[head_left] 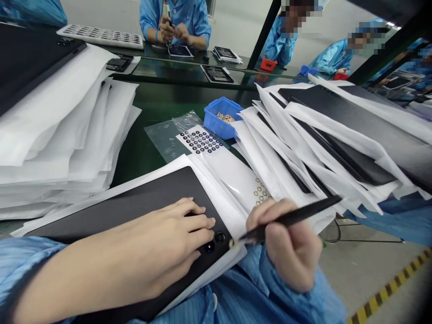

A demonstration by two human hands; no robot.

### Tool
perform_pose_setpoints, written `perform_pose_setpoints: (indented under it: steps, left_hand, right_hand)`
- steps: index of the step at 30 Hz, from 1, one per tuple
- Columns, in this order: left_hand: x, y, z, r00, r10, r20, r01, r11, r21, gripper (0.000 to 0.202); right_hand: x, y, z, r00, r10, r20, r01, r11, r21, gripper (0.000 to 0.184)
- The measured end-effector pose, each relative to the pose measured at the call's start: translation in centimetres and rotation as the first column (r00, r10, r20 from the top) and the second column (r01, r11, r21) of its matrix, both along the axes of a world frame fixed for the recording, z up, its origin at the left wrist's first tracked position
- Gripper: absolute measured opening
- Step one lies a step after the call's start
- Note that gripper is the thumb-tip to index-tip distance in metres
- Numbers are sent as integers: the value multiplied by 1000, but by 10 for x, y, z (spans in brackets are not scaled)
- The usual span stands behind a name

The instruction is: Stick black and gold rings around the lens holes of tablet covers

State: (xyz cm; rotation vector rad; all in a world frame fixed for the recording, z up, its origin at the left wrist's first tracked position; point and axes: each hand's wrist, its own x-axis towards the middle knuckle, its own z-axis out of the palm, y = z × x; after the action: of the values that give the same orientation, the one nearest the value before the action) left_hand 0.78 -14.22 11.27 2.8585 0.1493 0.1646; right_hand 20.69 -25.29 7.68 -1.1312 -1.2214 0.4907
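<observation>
A black tablet back panel [135, 202] lies at a slant on white sheets in front of me. Spread flat over its right part is my left hand [158, 252], fingertips beside a round camera ring [220, 237] and a dark lens hole [209, 246]. Black tweezers [308, 211] are pinched in my right hand [293, 252]. Their blurred tips, near the panel's right corner, seem to carry a tiny yellowish piece [231, 243], too small to make out. Beyond the panel lies a white backing sheet [226, 168] with black rings [202, 140] and gold-coloured rings [259, 191].
A blue bin [219, 123] with small tan pieces stands behind the sheet, next to a clear plastic bag [162, 137]. Stacked panels with white paper rise at left [67, 144] and right [337, 135]. Across the bench a co-worker [175, 27] handles a device.
</observation>
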Motion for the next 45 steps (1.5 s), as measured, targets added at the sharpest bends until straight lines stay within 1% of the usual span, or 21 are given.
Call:
perform_pose_setpoints:
  steps: [2, 3, 6, 7, 8, 9, 10, 12, 14, 16, 18, 20, 22, 25, 27, 30, 34, 38, 41, 43, 45]
  left_hand:
    - [1, 2, 2, 1000, -18, -10, 18, 999, -51, 30]
    - [1, 2, 2, 999, -34, -9, 34, 997, -66, 30]
    - [2, 0, 2, 999, -49, 1, 49, 995, -89, 28]
    - [2, 0, 2, 998, -55, 5, 55, 994, -99, 27]
    - [2, 0, 2, 998, -61, 7, 61, 992, -111, 27]
    - [2, 1, 3, 997, -72, 8, 72, 989, -128, 27]
    - [1, 4, 3, 996, -87, 2, 86, 986, -146, 27]
    - [1, 15, 4, 993, -116, -8, 113, 980, -163, 27]
    - [0, 35, 2, 996, -88, -7, 86, 987, -136, 28]
    - [-1, 62, -3, 1000, 21, 0, -21, 997, -79, 29]
    - [-1, 90, -10, 985, 169, -22, -170, 984, -52, 34]
    - [-2, 111, -16, 949, 300, -97, -308, 948, -79, 43]
    - [-2, 121, -21, 909, 361, -210, -396, 904, -160, 52]
    - [-3, 120, -26, 863, 340, -374, -458, 839, -294, 58]
    - [-4, 115, -27, 842, 338, -420, -486, 813, -320, 61]
    - [0, 110, -31, 865, 373, -335, -476, 823, -312, 62]
    - [26, 114, -41, 940, 322, -113, -341, 905, -254, 64]
    - [54, 121, -48, 957, 224, -186, -268, 928, -260, 57]
    - [59, 122, -47, 950, 216, -225, -275, 921, -276, 61]
    - [57, 122, -45, 945, 219, -242, -285, 916, -283, 63]
    - [55, 120, -42, 941, 217, -258, -289, 914, -286, 64]
  right_hand:
    - [19, 32, 21, 964, -143, 223, 141, 990, 22, 14]
    - [30, 54, 30, 933, -235, 272, 223, 972, 75, 16]
    - [64, 136, 45, 885, -340, 320, 281, 935, 216, 24]
    - [75, 163, 44, 864, -348, 363, 295, 935, 196, 26]
    - [84, 187, 40, 809, -427, 404, 364, 904, 227, 23]
    - [91, 207, 35, 751, -427, 504, 385, 903, 192, 17]
    - [97, 222, 29, 709, -376, 597, 383, 916, 121, 11]
    - [105, 237, 18, 672, -334, 661, 419, 907, 32, 2]
    - [105, 238, 13, 672, -337, 659, 432, 902, 21, 3]
    - [98, 232, 14, 679, -312, 665, 397, 917, 25, 13]
    - [84, 228, 14, 663, -178, 727, 300, 953, -41, 21]
    - [68, 226, 9, 616, 2, 788, 189, 971, -150, 20]
    - [54, 226, -1, 574, 126, 809, 117, 965, -233, 19]
    - [44, 227, -18, 560, 202, 804, 99, 947, -307, 22]
    - [45, 226, -25, 550, 245, 799, 103, 929, -356, 23]
    - [48, 223, -27, 525, 292, 799, 116, 906, -408, 23]
    - [50, 222, -24, 513, 286, 810, 173, 889, -423, 20]
    - [51, 222, -26, 493, 204, 846, 273, 887, -373, 16]
    - [50, 219, -31, 483, 128, 866, 340, 884, -320, 11]
    - [49, 217, -35, 488, 90, 868, 342, 895, -286, 16]
    - [49, 215, -38, 498, 88, 863, 291, 920, -261, 21]
